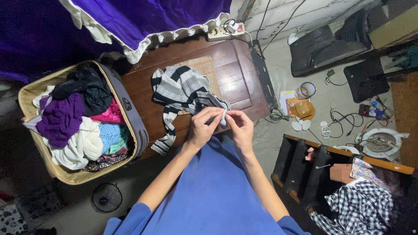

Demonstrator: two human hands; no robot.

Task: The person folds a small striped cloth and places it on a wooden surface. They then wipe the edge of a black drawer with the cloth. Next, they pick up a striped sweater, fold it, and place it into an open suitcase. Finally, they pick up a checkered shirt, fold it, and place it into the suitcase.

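A wooden door panel [226,61] lay flat as a work surface, its long axis running away from the person toward the purple bedding [143,17] at the far edge. To the left of it stood an open suitcase [135,126], heaped with crumpled clothes in purple, black, white, pink and teal. Right of the panel, well apart from the hands: a dark wooden shelf unit [305,174] with a checked cloth [361,206] draped over it, a mug [306,90], loose cables. On the panel lay a black-and-white striped garment [180,89], spread loosely, one striped strip trailing back toward the suitcase corner. Its near edge rose off the wood into both hands, so the bulk of the cloth lay ahead and somewhat left of the grip. The left hand [202,126] was curled narrow, thumb and fingers pinching a fold of the stripe. The right hand [240,128] pinched the same fold from the other side, fingertips nearly touching those of the left. Both hands sat level with each other above the panel's near edge; the left hand lay nearer the main mass of the garment.
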